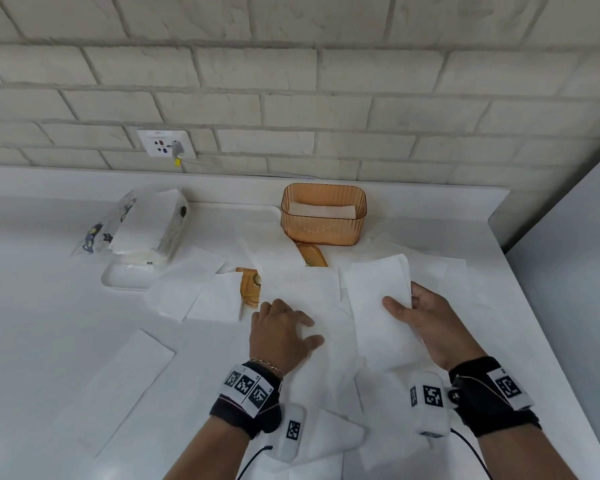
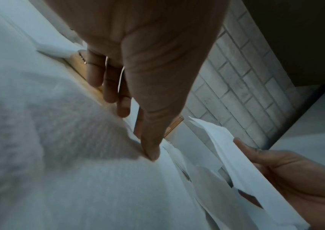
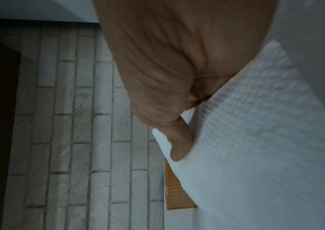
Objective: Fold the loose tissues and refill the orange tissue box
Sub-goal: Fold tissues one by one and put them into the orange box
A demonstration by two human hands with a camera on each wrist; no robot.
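The orange tissue box [image 1: 323, 216] stands open at the back of the white counter, with folded tissue lying inside; a strip of the orange tissue box [image 3: 174, 189] shows in the right wrist view. My right hand [image 1: 426, 318] pinches a folded white tissue [image 1: 378, 299], thumb on top and fingers underneath, lifted slightly off the counter. The same folded tissue [image 2: 234, 158] and folded tissue [image 3: 255, 140] fill the wrist views. My left hand [image 1: 281, 329] rests flat, fingers straight, on a loose tissue [image 1: 302, 285] spread on the counter; the left hand [image 2: 137, 87] presses fingertips down.
Several loose tissues [image 1: 129, 382] lie scattered over the counter. The orange lid [image 1: 250, 285] lies partly under tissues. A torn tissue pack [image 1: 146, 230] sits on a white tray [image 1: 125, 277] at the back left. A brick wall with a socket [image 1: 165, 143] runs behind.
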